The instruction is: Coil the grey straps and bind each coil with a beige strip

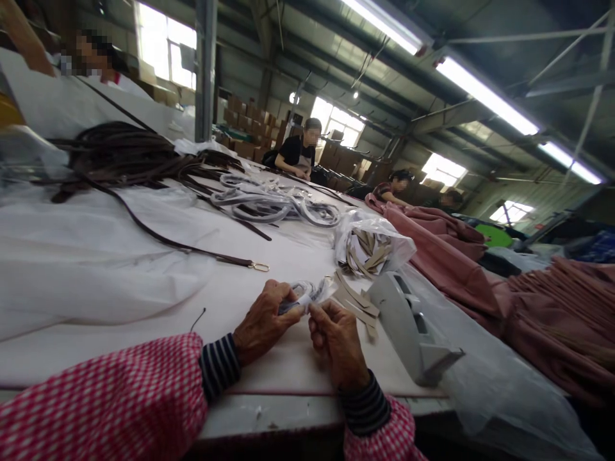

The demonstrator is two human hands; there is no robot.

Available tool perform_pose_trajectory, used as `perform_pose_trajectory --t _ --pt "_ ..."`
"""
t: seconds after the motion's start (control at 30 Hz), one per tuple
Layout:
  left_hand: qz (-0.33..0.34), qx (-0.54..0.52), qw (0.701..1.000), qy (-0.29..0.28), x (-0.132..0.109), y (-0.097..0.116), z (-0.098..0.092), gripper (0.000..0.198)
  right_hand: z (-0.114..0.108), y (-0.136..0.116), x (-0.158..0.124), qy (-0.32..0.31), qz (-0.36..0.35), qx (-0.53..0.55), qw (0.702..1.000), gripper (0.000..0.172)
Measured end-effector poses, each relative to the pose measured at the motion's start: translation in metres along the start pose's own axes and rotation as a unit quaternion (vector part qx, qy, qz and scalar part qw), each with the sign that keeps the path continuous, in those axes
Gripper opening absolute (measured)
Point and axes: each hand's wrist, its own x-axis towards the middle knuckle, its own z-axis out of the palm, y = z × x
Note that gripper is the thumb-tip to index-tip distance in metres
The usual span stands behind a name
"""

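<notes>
A coiled grey strap in clear plastic (pixel 303 294) lies between my hands above the table's near part. My left hand (pixel 264 320) is wrapped round its left side, thumb in front. At its lower right edge my right hand (pixel 339 342) pinches with thumb and forefinger, the other fingers curled in. What exactly the right fingertips hold is too small to tell. Just right of them, loose beige strips (pixel 353 301) lie beside a grey tape dispenser (pixel 408 326). Behind these stands a clear bag of beige strips (pixel 368 250).
Grey wrapped straps (pixel 283 202) and a pile of dark brown straps (pixel 120 153) cover the far table (pixel 230 378). One brown strap with a gold clasp (pixel 259 266) points toward my hands. Pink material (pixel 446 275) lies right. Several people are beyond.
</notes>
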Motion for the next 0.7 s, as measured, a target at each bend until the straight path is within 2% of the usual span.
perform_pose_trajectory --t 0.17,0.3,0.53,0.7 --pt "-0.013 -0.023 1.000 -0.017 0.001 0.000 -0.004 0.032 0.007 0.008 0.000 -0.003 0.020 0.076 0.997 0.044" --pt "-0.007 -0.112 0.993 -0.028 0.002 0.002 -0.006 0.033 0.017 0.008 0.001 -0.005 0.017 0.143 0.990 0.047" --pt "-0.040 -0.244 0.966 -0.079 -0.001 0.007 -0.009 0.041 0.020 0.013 0.008 0.001 -0.078 0.078 0.994 0.046" --pt "-0.044 -0.306 0.947 -0.088 -0.007 0.022 -0.017 0.039 0.030 0.009 0.010 -0.001 -0.118 0.118 0.986 0.048"
